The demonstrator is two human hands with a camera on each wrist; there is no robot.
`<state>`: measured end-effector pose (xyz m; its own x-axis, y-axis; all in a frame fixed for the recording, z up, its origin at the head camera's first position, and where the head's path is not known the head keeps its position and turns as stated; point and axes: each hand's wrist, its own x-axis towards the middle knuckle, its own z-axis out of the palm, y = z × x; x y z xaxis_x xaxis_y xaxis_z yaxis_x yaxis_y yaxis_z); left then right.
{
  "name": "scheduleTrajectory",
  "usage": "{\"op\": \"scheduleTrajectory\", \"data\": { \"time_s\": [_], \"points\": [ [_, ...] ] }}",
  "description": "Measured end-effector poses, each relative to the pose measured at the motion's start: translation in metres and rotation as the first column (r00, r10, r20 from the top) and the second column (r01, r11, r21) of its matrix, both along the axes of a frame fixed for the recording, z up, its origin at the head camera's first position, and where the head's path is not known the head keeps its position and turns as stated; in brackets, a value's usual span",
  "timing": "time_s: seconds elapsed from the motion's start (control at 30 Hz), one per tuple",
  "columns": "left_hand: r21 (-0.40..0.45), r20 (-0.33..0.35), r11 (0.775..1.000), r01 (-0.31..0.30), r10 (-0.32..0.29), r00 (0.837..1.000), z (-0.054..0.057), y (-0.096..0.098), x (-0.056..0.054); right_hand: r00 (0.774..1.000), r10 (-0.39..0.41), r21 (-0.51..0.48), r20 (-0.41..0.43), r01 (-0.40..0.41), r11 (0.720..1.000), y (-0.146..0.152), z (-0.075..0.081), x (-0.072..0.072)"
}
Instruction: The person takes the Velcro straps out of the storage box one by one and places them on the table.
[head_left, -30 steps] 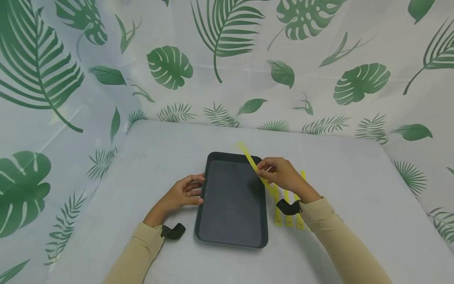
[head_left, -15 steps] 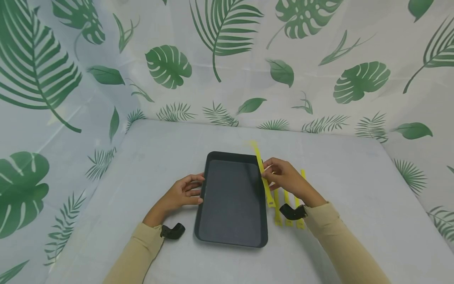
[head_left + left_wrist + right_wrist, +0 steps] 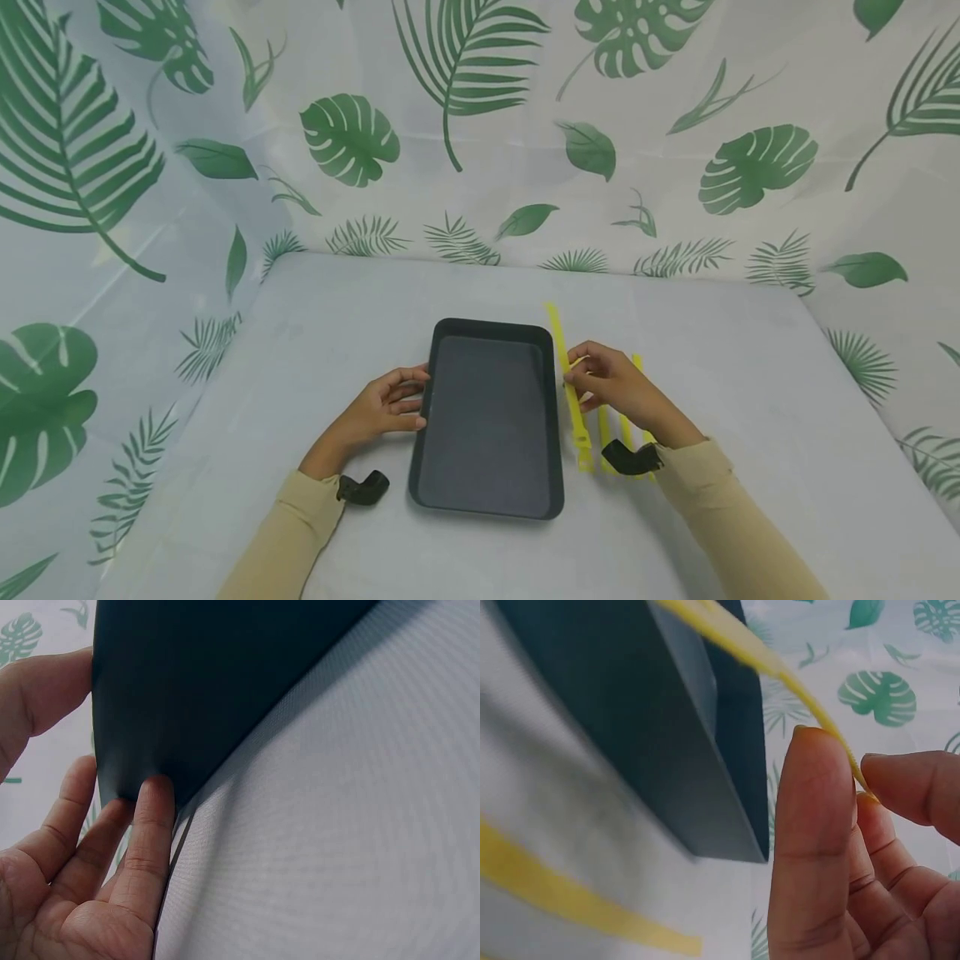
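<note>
A dark grey rectangular tray (image 3: 487,425) lies lengthwise between both hands. At its left side my left hand (image 3: 386,406) rests with loosely bent fingers, fingertips against the outer wall. The left wrist view shows fingertips (image 3: 155,791) on that dark wall (image 3: 187,690) and the thumb at the rim. Just past the tray's right edge, my right hand (image 3: 615,385) pinches a yellow cable-tie strap (image 3: 575,408) between thumb and fingers. The strap has a slotted head at its near end. In the right wrist view the strap (image 3: 742,646) bends across the tray's rim.
Several more yellow straps (image 3: 604,442) lie side by side under and beside the right hand, partly hidden by it. A white cloth (image 3: 360,308) covers the table. Leaf-printed fabric (image 3: 517,150) hangs behind and at the sides.
My right hand has carried the yellow strap rightward, from over the tray's upper right corner to beside its right edge. The strap has turned more upright in view. The left hand stays at the tray.
</note>
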<state>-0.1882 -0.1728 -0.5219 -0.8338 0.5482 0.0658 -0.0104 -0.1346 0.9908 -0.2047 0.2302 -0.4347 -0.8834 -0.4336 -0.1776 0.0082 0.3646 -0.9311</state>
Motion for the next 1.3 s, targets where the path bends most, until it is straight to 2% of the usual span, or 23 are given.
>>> {"op": "scheduleTrajectory", "data": {
  "time_s": [0.63,1.13,1.3],
  "points": [
    [-0.006,-0.009,1.0,-0.006,0.006,1.0,0.001,-0.001,0.0,0.997,-0.082,-0.014,0.003,0.082,0.997,0.023,-0.01,0.019],
    [-0.058,-0.065,0.998,-0.011,0.007,0.998,-0.001,-0.005,-0.001,0.99,-0.139,-0.015,0.018,0.139,0.99,0.037,-0.017,0.031],
    [-0.032,-0.038,0.999,-0.006,0.004,0.999,-0.001,-0.007,0.0,0.987,-0.161,-0.009,0.026,0.162,0.987,0.041,-0.019,0.032]
  ]
}}
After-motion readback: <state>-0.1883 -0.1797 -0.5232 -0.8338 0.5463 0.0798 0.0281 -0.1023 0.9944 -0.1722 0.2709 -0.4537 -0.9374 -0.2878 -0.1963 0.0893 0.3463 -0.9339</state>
